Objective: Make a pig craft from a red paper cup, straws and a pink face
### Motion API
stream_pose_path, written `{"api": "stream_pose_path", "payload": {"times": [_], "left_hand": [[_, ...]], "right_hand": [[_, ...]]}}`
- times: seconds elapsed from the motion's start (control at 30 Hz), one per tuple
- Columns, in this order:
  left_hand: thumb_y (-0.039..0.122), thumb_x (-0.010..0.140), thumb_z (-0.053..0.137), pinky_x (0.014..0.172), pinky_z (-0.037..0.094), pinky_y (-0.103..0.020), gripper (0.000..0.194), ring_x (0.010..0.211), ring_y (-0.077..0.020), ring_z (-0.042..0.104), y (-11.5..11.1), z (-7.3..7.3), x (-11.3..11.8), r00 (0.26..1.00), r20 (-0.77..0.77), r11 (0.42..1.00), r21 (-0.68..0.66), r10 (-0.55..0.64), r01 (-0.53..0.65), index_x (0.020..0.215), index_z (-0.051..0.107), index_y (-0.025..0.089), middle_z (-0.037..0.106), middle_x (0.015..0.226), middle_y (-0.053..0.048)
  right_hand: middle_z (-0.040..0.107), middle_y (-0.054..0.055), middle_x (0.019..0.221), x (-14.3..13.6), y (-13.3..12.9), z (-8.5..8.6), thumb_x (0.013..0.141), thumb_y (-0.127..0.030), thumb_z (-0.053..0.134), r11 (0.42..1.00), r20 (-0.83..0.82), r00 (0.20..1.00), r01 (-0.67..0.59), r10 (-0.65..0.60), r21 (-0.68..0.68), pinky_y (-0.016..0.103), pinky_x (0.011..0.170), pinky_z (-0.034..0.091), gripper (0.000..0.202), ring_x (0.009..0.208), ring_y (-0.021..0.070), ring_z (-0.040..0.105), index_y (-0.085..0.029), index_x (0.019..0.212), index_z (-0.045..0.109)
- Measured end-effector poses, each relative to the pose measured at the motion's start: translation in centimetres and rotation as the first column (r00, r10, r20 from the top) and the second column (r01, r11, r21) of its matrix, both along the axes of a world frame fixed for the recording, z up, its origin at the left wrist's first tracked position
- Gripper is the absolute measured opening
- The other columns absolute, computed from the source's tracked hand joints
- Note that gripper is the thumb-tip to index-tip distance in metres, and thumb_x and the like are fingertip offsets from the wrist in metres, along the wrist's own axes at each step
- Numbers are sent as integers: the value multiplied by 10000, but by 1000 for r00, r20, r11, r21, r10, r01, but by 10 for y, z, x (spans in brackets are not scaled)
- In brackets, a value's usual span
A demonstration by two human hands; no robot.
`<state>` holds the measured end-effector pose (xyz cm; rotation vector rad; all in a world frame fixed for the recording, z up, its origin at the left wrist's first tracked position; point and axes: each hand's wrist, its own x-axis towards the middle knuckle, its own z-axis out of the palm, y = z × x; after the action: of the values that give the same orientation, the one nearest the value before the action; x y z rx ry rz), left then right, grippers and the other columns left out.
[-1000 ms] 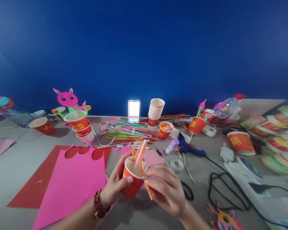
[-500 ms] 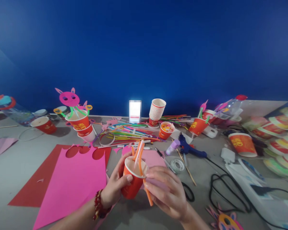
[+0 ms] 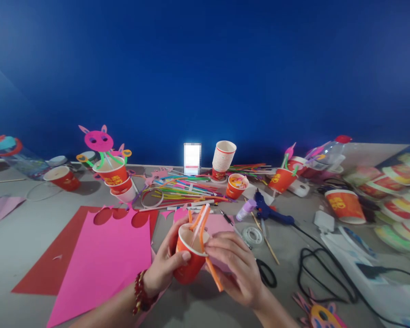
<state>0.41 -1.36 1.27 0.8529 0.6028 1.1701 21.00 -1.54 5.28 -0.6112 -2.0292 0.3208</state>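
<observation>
A red paper cup (image 3: 190, 266) is gripped around its side by my left hand (image 3: 167, 255), thumb on the near wall below the rim. Orange straws stand in the cup with a pale striped straw among them. One orange straw (image 3: 214, 274) bends over the right rim and slants down outside the cup. My right hand (image 3: 237, 266) pinches this straw at the rim; its fingertips cover the bend. Beyond the cup lies a pale pink sheet (image 3: 222, 225). Black scissor handles (image 3: 267, 273) show just right of my right hand.
Pink paper (image 3: 119, 255) with cut-out circles lies over red paper at left. A blue glue gun (image 3: 271, 213), glue stick (image 3: 245, 210) and tape roll (image 3: 252, 235) sit right. Behind are coloured straws (image 3: 187, 189) and stacked cups (image 3: 223, 157). A black cable (image 3: 307, 259) loops at right.
The bent straw's lower end has swung slightly outward to the right. My right hand has shifted a little with its fingers curling at the rim. The left hand still holds the cup.
</observation>
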Motion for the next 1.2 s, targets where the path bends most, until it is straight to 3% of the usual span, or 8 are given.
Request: {"api": "stream_pose_path", "payload": {"times": [0.13, 0.33, 0.53, 0.63, 0.77, 1.03, 1.2], "left_hand": [[367, 754, 800, 993, 502, -375, 661, 1212, -303, 605, 1, -3, -2, 1000, -15, 1000, 10, -1, 1, 1364, 557, 298, 650, 1327, -76], [357, 752, 818, 1049, 465, -353, 694, 1254, -290, 574, 4, -2, -7, 994, -108, 984, 178, 2, 18, 1386, 537, 325, 622, 1356, -61], [299, 796, 791, 1032, 470, -294, 670, 1226, -231, 600, 7, 10, -8, 992, -110, 955, 283, -62, 91, 1400, 516, 390, 630, 1353, -24], [281, 784, 799, 1035, 471, -309, 719, 1218, -242, 602, 8, 11, -8, 987, -121, 937, 321, -106, 140, 1429, 491, 361, 623, 1355, -52], [272, 777, 803, 1049, 461, -329, 729, 1234, -257, 588, 8, 9, -8, 987, -129, 934, 332, -95, 133, 1435, 492, 335, 610, 1367, -71], [271, 777, 801, 1045, 459, -313, 722, 1224, -239, 590, 8, 10, -7, 988, -122, 934, 331, -98, 134, 1425, 494, 356, 619, 1350, -52], [268, 759, 812, 1032, 476, -335, 727, 1217, -256, 596, 7, 9, -7, 989, -129, 939, 327, -72, 111, 1415, 506, 346, 619, 1346, -64]], "right_hand": [[722, 104, 1020, -2, 0, 3, 903, -110, 587, 995, -88, 996, -38, 30, -95, 422, 887, 521, 245, 956, 241, 635, -166, 1131, 659], [712, 55, 922, -3, -1, 10, 878, -128, 676, 968, -194, 981, -66, 19, -244, 346, 799, 510, 129, 876, 206, 632, -215, 972, 688], [710, 50, 977, 3, -3, 9, 784, -123, 756, 915, -143, 989, -102, 50, -389, 286, 766, 516, 285, 847, 187, 655, -229, 1031, 663], [694, 20, 927, 4, -6, 5, 712, -87, 788, 833, -148, 988, -116, 41, -540, 229, 651, 509, 384, 689, 131, 605, -235, 1031, 632], [660, 1, 892, 2, -9, 1, 696, -29, 725, 681, -294, 954, -249, 51, -689, 181, 567, 486, 380, 618, 89, 564, -227, 995, 598], [650, 9, 880, 0, -9, 5, 716, -69, 751, 652, -352, 936, -285, 30, -703, 197, 593, 488, 329, 645, 95, 573, -217, 966, 594], [660, 25, 862, 3, -11, -1, 765, -204, 810, 542, -439, 899, -363, -12, -758, 198, 616, 476, 290, 681, 104, 591, -206, 942, 581]]}}
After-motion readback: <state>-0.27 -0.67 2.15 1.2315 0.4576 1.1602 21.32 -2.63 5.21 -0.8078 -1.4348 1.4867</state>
